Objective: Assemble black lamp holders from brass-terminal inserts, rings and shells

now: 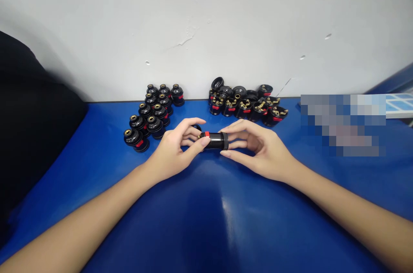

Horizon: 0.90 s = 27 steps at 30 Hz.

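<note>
Both hands meet over the middle of the blue table (206, 221), gripping one black lamp socket (215, 140) that lies sideways just above the surface. My left hand (177, 149) pinches the socket's left end, where a red tab and a bit of brass show. My right hand (258, 148) closes its fingers round the ribbed right end. A second small black piece sits partly hidden behind my left fingers.
Several assembled black sockets with brass tops (151, 116) stand in rows at the back left. A heap of open socket parts with brass contacts (247, 103) lies at the back right. A white wall runs behind. A dark mass (29, 127) fills the left side.
</note>
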Available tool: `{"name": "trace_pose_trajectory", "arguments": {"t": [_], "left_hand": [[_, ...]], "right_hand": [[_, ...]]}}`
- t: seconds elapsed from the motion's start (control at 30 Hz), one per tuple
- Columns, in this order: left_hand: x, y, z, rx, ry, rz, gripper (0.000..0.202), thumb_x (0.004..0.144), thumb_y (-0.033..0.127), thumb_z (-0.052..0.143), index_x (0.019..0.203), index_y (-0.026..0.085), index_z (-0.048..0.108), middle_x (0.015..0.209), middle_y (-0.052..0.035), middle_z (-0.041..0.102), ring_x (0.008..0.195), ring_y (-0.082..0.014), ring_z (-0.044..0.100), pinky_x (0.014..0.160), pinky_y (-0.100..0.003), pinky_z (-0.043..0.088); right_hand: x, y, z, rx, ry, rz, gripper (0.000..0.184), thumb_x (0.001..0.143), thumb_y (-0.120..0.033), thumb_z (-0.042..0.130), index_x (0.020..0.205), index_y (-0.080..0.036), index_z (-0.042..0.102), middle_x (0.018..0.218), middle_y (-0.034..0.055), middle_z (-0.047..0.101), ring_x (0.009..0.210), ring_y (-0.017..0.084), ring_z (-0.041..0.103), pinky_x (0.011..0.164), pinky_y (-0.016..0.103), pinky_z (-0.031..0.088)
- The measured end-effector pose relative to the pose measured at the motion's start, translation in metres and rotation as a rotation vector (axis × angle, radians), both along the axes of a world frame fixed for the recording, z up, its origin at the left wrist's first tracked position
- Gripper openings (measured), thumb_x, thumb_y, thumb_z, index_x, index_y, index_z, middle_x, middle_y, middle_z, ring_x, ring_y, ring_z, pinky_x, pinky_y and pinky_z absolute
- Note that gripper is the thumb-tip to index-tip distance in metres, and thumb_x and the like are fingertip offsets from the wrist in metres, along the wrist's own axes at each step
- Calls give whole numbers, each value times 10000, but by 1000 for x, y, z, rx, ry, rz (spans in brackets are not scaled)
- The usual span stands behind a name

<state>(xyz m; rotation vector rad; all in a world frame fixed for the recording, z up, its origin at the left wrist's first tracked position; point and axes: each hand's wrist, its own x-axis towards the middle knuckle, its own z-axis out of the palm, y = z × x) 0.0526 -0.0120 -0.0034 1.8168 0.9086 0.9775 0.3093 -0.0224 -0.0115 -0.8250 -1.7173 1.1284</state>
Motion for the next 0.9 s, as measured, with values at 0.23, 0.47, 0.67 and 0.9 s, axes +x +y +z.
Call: {"name": "trace_pose_trajectory", "arguments": {"t": [0.23,0.47,0.67,0.9], "left_hand": [[0,1,-1,9,-53,-17,686,852,266,905,1420,225,522,1181,-89,757,1009,-180,770,926,-313,663],[-2,2,-3,58,-50,-46,731,849,256,908,1461,258,507,1256,-87,728,1089,-186,752,972,-313,641],[-2,3,1,-4,12,-57,393,1038,335,697,1384,218,552,1022,-45,771,873,-132,749,850,-265,627],[-1,1,3,61,76,-14,480,1014,368,724,1418,231,504,1029,-38,745,888,-149,722,848,-289,603]], "right_hand": [[1,1,0,34,-24,-22,373,889,-282,903,1213,-243,725,1154,79,745,1059,267,813,989,479,710],[1,1,2,43,-29,-20,369,882,-277,910,1202,-242,729,1144,74,744,1037,256,815,984,465,714],[1,-1,1,74,-52,33,326,909,-260,883,1206,-245,749,1185,78,710,1073,253,799,986,451,717],[-1,-2,4,87,-16,-7,317,898,-271,893,1178,-255,745,1164,74,717,1057,251,798,969,454,728]]}}
